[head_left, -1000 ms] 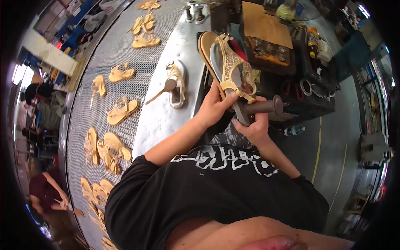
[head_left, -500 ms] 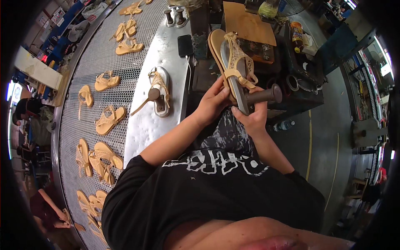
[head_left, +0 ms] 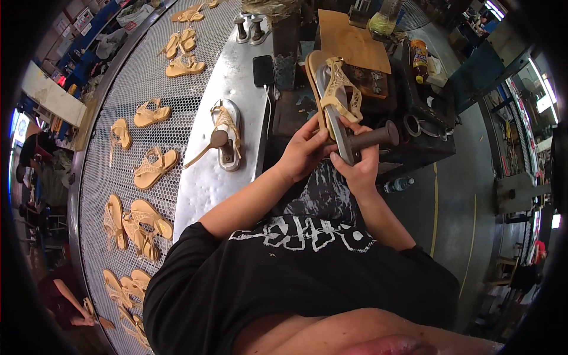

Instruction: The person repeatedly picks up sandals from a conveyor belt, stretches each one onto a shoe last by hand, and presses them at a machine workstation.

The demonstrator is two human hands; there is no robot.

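In front of me a tan sandal (head_left: 336,99) with an openwork upper sits on a grey metal shoe last (head_left: 345,141), toe pointing up and away. A brown post (head_left: 378,137) sticks out of the last to the right. My right hand (head_left: 362,167) is closed round the last's heel end, its fingers under the post. My left hand (head_left: 302,152) pinches the sandal at the left of its heel, where a strap and the sole's edge meet; its fingertips are partly hidden. To the left, a second last (head_left: 228,157) bearing a strappy tan upper lies on the metal bench.
Several tan sandals (head_left: 155,168) lie on the perforated conveyor (head_left: 192,89) at left. Two posts on lasts (head_left: 256,26) stand at the bench's far end, near a phone (head_left: 263,71) with a cable. Ahead are a brown board (head_left: 352,41) and a drink bottle (head_left: 419,59); another person's arm (head_left: 74,302) shows lower left.
The sandal's toe has shifted slightly right and down. A strap that lay across the last near the heel now runs beside my left fingers. Both hands keep their hold.
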